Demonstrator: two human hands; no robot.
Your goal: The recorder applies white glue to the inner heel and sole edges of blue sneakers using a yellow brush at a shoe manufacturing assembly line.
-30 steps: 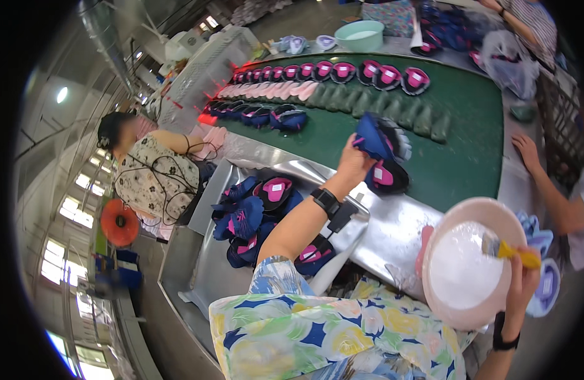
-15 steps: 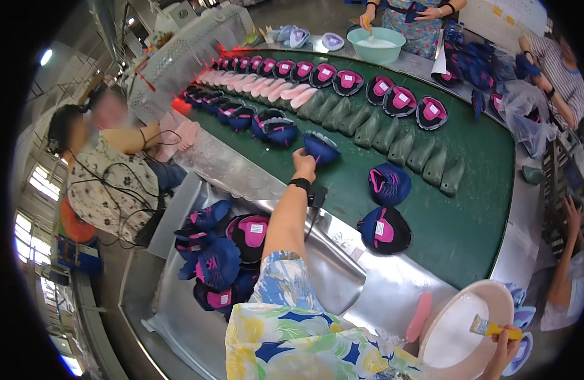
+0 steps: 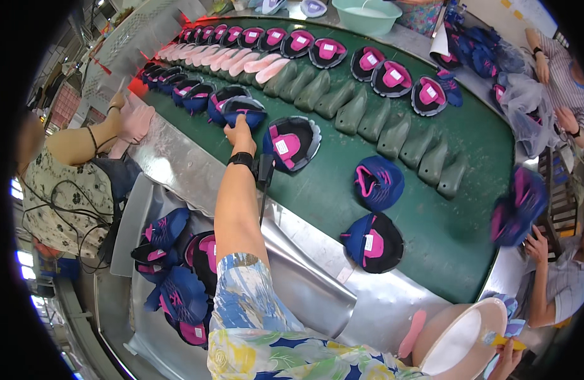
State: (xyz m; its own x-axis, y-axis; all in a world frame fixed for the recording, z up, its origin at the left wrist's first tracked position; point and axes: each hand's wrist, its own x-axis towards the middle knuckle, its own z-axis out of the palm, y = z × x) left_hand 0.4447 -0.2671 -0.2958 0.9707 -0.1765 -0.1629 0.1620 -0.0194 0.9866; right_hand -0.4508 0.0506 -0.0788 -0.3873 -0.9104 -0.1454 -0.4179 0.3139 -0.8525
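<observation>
My left hand (image 3: pixel 240 137) reaches across the green bench and is closed on the near edge of a navy shoe upper (image 3: pixel 246 116), which touches the navy uppers to its left. Just right of that hand another upper (image 3: pixel 293 143) lies with its pink-and-black underside up. At the lower right, my right hand (image 3: pixel 508 360) grips a brush (image 3: pixel 498 340) by its yellow handle. The brush is at the rim of a pale bowl (image 3: pixel 423 345) of white liquid; its bristle end is hard to make out. Light blue and lilac pieces (image 3: pixel 514 326) lie beside the bowl.
Dark green shoe lasts (image 3: pixel 352 113) and pink insoles (image 3: pixel 244 62) line the green bench (image 3: pixel 317 209). More uppers (image 3: pixel 378 183) lie nearby, and several fill a metal tray (image 3: pixel 241 316) at left. Co-workers sit at left and right; one hand (image 3: pixel 537 246) at right holds a navy upper.
My left hand has moved left along the bench. An upper now lies underside up near where that hand was. My right hand's brush has shifted outward to the bowl's rim. A navy upper appears at right.
</observation>
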